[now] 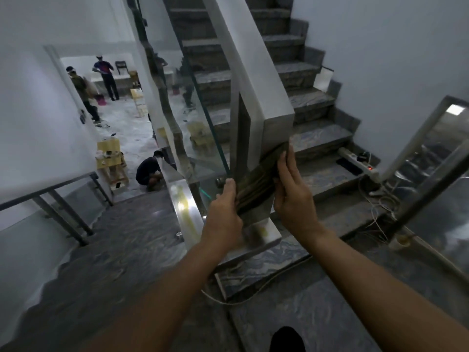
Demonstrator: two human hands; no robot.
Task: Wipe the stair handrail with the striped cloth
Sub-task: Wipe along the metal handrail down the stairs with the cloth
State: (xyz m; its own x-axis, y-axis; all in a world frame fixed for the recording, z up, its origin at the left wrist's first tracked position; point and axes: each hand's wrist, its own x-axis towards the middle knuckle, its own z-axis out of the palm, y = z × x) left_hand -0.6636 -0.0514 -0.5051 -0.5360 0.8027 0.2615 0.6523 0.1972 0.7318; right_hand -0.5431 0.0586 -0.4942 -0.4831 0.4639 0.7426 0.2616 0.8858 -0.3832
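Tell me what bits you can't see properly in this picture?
1. Post face behind the striped cloth, head view: the cloth and both hands, left hand and right hand, cover it.
2. Top of the handrail: cut off by the upper edge.
3. People in the far room: too small and blurry.

I see the striped cloth point(258, 180) against the handrail point(256, 80) post at twelve o'clock, left hand point(224, 212) at eleven, right hand point(294, 196) at one.

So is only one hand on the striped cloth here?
No, both the left hand and the right hand grip the striped cloth against the handrail post.
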